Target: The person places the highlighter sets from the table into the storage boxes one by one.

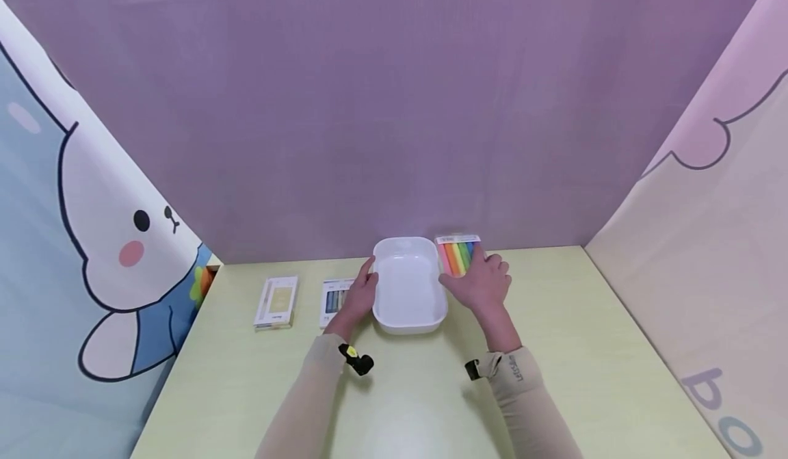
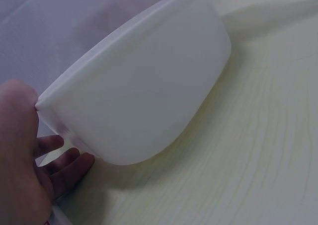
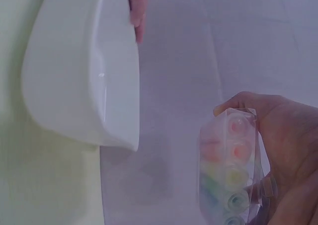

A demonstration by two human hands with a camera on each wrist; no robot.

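Observation:
A white rectangular tub (image 1: pixel 409 289) stands near the far side of the table. My left hand (image 1: pixel 360 296) grips its left wall, thumb at the rim and fingers curled against the outside, as the left wrist view shows. To the right of the tub, my right hand (image 1: pixel 485 285) holds a clear pack of coloured markers (image 1: pixel 454 257) between thumb and fingers. The round ends of the markers (image 3: pixel 237 152) show through the plastic in the right wrist view. Some of the fingers behind the pack are hidden.
Left of the tub lies a small box with a picture of coloured sticks (image 1: pixel 334 300), partly covered by my left hand. Farther left lies a white and yellow box (image 1: pixel 276 302). A purple cloth (image 1: pixel 394 117) hangs behind the table (image 1: pixel 406 390), with printed cloths at both sides.

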